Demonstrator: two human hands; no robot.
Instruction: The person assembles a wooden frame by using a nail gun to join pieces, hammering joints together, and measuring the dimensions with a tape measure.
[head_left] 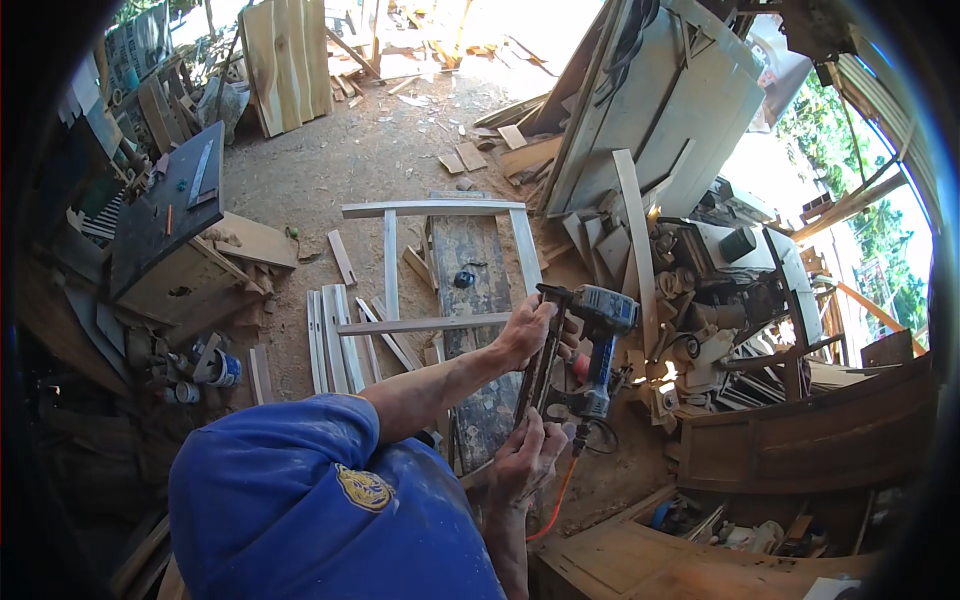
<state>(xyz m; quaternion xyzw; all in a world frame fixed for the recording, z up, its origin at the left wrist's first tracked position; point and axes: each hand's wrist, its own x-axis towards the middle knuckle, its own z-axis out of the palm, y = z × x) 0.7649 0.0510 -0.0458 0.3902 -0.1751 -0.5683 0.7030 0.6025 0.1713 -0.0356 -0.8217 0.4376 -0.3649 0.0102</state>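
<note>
I hold a grey and blue nail gun point(598, 345) sideways above the right side of a worn bench. My left hand point(525, 335) is closed round the front part of its long dark magazine point(541, 372), near the nose. At the magazine's rear end, my right hand point(530, 455) has its fingers bent and pressed on it. An orange air hose point(567, 492) runs down from the gun's handle. Just beyond my left hand, a pale wooden frame point(430, 208) lies across the bench point(478, 260). A small dark round object point(464, 279) rests on the bench inside the frame.
Several wood strips point(335, 340) lie on the floor left of the bench. A dark-topped table point(170, 210) stands at the left, with paint cans point(225, 370) below it. Large panels point(680, 100) lean at the far right. An open wooden cabinet point(620, 560) holds clutter at the near right.
</note>
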